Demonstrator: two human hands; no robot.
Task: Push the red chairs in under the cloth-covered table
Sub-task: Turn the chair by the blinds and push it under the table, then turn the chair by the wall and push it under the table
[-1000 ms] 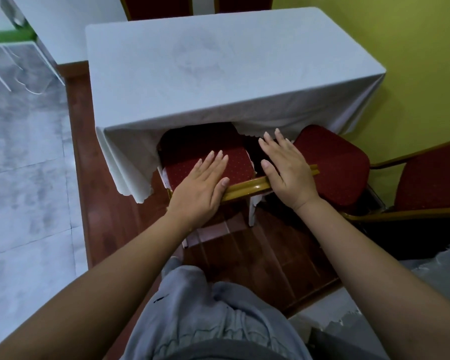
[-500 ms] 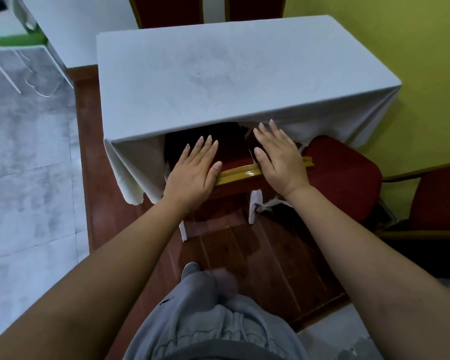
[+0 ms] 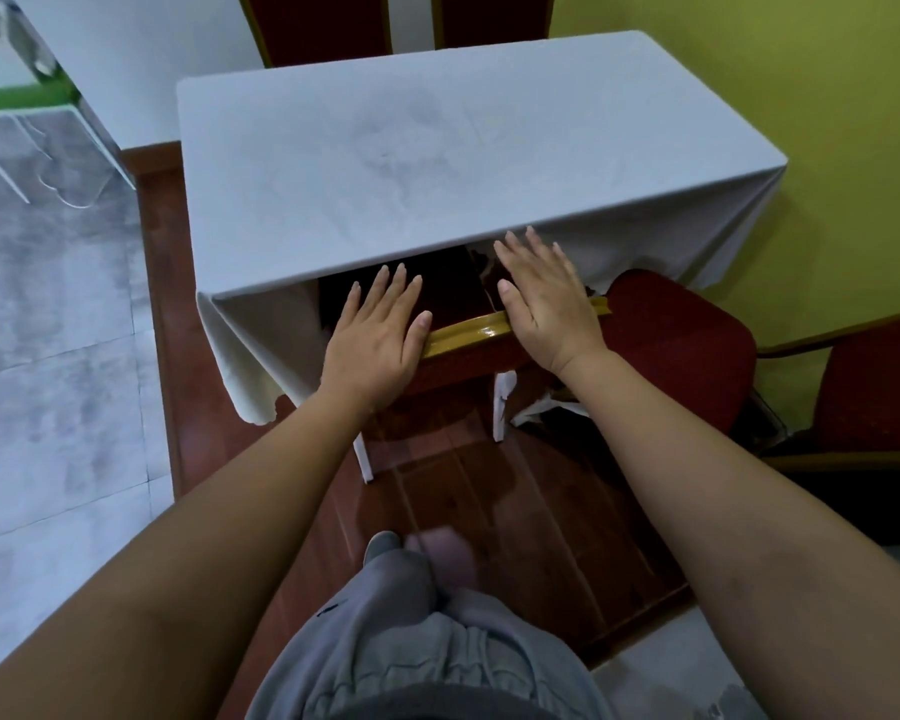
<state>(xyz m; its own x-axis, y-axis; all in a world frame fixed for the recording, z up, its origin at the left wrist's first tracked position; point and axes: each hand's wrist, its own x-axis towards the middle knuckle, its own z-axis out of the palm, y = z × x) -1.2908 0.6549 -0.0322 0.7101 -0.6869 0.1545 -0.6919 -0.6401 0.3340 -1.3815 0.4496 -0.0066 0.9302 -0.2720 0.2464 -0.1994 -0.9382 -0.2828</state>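
Note:
A white cloth-covered table stands in front of me. One red chair sits mostly under its near edge; only the gold top rail of the backrest and white-wrapped legs show. My left hand lies flat on the rail's left end, fingers spread and pointing under the cloth. My right hand lies flat on the rail's right end, fingertips touching the cloth's edge. A second red chair stands pulled out to the right, its seat partly under the table corner.
A third red chair stands at the far right by the yellow wall. Two red chair backs rise behind the table. Brown wood flooring lies below, grey tiles on the left. My grey-trousered knee is raised.
The chair has slid forward under the table with both hands on its rail. Its red seat, visible one second ago, is now hidden by the cloth.

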